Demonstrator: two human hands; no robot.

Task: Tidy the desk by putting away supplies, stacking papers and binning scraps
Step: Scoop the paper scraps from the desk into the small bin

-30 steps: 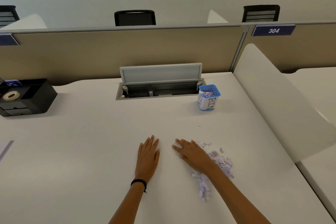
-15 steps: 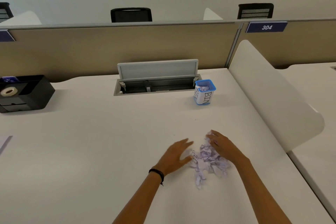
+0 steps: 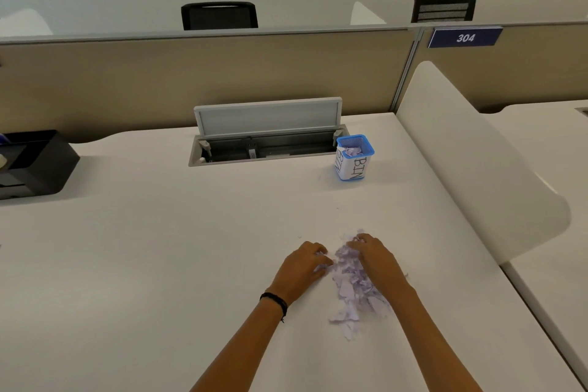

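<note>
A pile of torn pale-lilac paper scraps lies on the white desk in front of me. My left hand sits at the pile's left side with its fingers curled against the scraps. My right hand lies over the pile's right side, fingers curled into the paper at the far end. The two hands squeeze the heap between them. A small blue mesh cup labelled BIN stands upright further back, with some scraps inside it.
An open cable tray with a raised lid is set into the desk behind the hands. A black desk organiser sits at the far left. A white curved divider bounds the desk on the right.
Both hands went from lying flat left of the scraps to either side of the pile, then closed in and curled, bunching the scraps into a tighter heap.
</note>
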